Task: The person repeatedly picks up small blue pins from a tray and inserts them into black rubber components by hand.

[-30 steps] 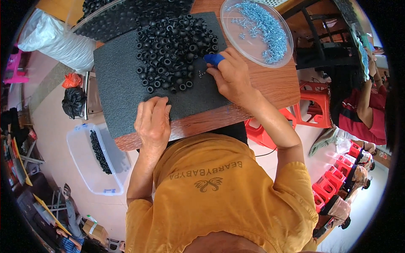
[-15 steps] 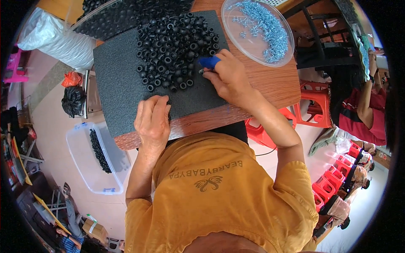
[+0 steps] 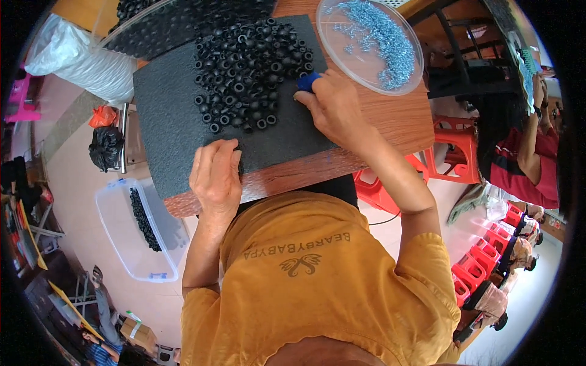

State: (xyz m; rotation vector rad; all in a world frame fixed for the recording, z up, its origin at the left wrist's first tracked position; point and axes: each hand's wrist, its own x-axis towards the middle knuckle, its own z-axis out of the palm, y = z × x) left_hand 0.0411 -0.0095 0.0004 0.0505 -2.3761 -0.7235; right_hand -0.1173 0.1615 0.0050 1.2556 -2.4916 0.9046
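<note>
A heap of small black round caps with hollow openings [image 3: 244,67] lies on a dark grey textured mat [image 3: 165,116] over the wooden table. My left hand [image 3: 215,177] rests at the mat's near edge, fingers curled downward and closed; whatever they hold is hidden under them. To the right of the heap hovers my right hand [image 3: 336,107], with a blue cover [image 3: 308,82] at its index fingertip. Its thumb and that blue tip come close together in a pinch, and I cannot make out anything between them.
A clear round dish [image 3: 342,76] of tiny shiny bluish pieces [image 3: 390,49] stands at the table's far right. Behind the heap is a clear bin of black parts [image 3: 183,30]. On the floor at left sit a clear tub [image 3: 116,244] and a white sack [image 3: 85,61]. Red stools [image 3: 455,146] stand right.
My right hand has shifted slightly right, away from the heap, and the small silvery bit at its fingertips no longer shows. My left hand has moved slightly left.
</note>
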